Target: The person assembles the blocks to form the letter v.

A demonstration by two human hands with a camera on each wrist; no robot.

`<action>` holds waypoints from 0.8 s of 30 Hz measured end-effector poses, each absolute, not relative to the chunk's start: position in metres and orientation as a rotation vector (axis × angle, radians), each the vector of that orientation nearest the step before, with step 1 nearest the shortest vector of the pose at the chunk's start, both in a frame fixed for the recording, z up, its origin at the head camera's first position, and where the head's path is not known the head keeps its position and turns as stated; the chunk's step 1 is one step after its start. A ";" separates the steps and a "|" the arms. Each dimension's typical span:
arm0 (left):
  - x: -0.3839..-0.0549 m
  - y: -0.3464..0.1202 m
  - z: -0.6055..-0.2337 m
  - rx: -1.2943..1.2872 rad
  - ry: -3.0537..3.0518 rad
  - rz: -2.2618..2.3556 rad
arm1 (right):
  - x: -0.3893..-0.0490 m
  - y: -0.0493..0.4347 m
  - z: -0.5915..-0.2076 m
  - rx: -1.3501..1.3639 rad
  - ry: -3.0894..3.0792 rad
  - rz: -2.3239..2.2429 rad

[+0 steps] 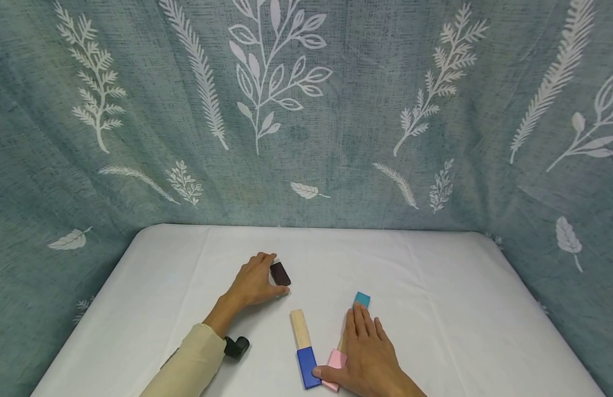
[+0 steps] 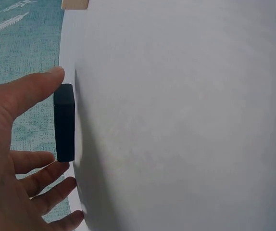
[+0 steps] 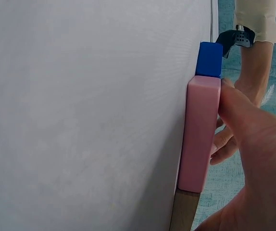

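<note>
A dark brown block (image 1: pixel 280 274) lies on the white cloth and looks almost black in the left wrist view. My left hand (image 1: pixel 254 281) reaches around it, thumb by its near end and fingertips by its far end; contact is hard to tell. To the right, a pink block (image 3: pixel 200 134) lies in line with a plain wooden piece (image 3: pixel 184 209) and a teal block (image 1: pixel 363 299). My right hand (image 1: pixel 368 347) lies over this row with straight fingers, hiding part of it. Its thumb touches between the pink block and a blue block (image 1: pixel 308 366).
A plain wooden block (image 1: pixel 300 329) extends end to end from the blue block. White cloth (image 1: pixel 460 298) covers the table, and a green leaf-patterned curtain (image 1: pixel 356 110) hangs behind it. A black device (image 1: pixel 237 347) is strapped at the left wrist.
</note>
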State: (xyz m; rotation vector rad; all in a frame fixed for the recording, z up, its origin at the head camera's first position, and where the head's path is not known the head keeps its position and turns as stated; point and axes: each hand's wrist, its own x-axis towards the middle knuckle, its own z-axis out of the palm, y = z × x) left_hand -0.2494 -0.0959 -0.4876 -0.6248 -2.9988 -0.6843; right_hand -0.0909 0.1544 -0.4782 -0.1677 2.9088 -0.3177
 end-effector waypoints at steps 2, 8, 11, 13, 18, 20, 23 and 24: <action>-0.250 -0.096 -0.487 -0.628 -2.999 -0.676 | -0.091 0.154 -0.478 -0.166 2.911 -0.318; -0.250 -0.096 -0.487 -0.639 -3.002 -0.664 | -0.090 0.154 -0.478 -0.155 2.907 -0.331; -0.250 -0.096 -0.487 -0.643 -3.003 -0.656 | -0.090 0.154 -0.479 -0.160 2.905 -0.340; -0.250 -0.096 -0.488 -0.646 -3.001 -0.648 | -0.090 0.154 -0.479 -0.165 2.907 -0.341; -0.250 -0.096 -0.488 -0.646 -2.993 -0.654 | -0.088 0.155 -0.479 -0.189 2.927 -0.352; -0.250 -0.095 -0.488 -0.642 -2.992 -0.660 | -0.088 0.155 -0.479 -0.200 2.936 -0.361; -0.250 -0.095 -0.488 -0.635 -2.990 -0.656 | -0.088 0.155 -0.479 -0.204 2.946 -0.362; -0.250 -0.095 -0.488 -0.635 -2.991 -0.652 | -0.088 0.155 -0.479 -0.205 2.947 -0.365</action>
